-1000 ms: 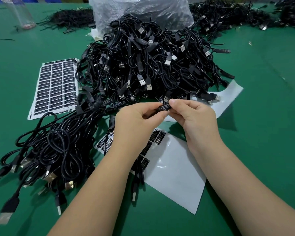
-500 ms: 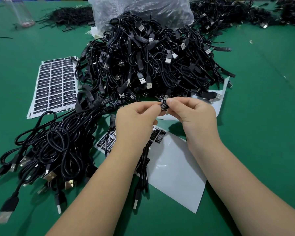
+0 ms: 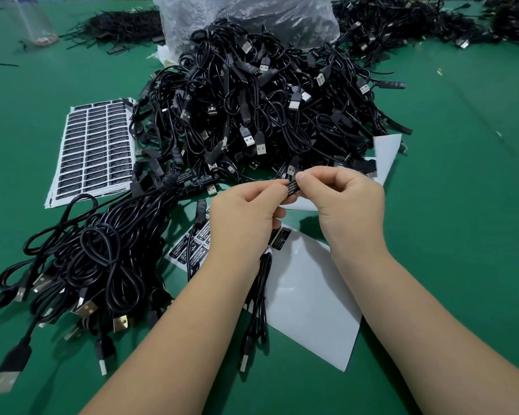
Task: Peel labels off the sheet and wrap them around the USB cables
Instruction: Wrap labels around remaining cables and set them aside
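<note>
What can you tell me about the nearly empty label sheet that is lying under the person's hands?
The nearly empty label sheet is a glossy white backing paper, lying flat on the green table, turned at an angle. Most labels are gone; a few black labels with white print remain along its far left edge. A thin black cable, hanging from the left hand, lies across it. The forearms hide part of it.
</note>
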